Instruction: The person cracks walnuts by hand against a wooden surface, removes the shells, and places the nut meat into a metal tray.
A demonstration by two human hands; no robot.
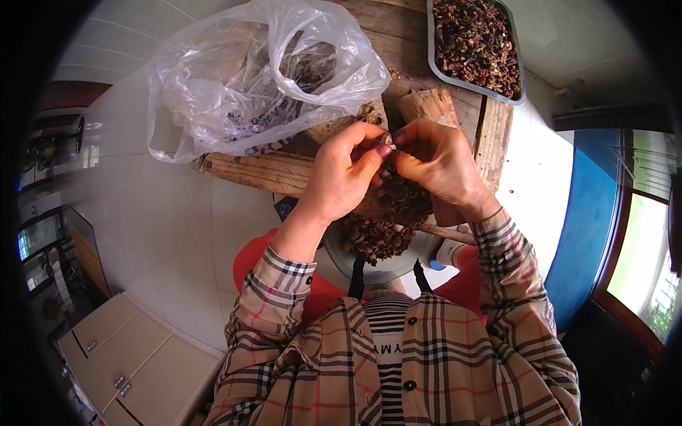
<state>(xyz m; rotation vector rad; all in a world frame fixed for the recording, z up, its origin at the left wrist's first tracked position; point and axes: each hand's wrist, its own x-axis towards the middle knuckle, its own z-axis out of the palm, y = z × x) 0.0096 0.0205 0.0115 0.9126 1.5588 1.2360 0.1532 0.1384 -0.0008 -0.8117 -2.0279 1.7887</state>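
Observation:
Over the edge of a wooden bench, my left hand [343, 173] pinches a small pale-brown nut piece [388, 140] between thumb and fingers. My right hand [442, 162] meets it from the other side, its thumb and fingertips closed at the same piece. The fingers hide part of the piece. Below my hands is a heap of broken brown nutshells [405, 199]. More shells [375, 239] fill a grey basin [381, 271] between my knees. A short wood block [429, 104] lies just behind my right hand.
A translucent plastic bag [213, 90] with printing spreads over the bench's left side. At the far right corner stands a clear-rimmed tray [477, 90] of dark nut kernels [477, 42]. The wooden bench [256, 173] has a rough front edge. A beige cabinet [138, 362] is at lower left.

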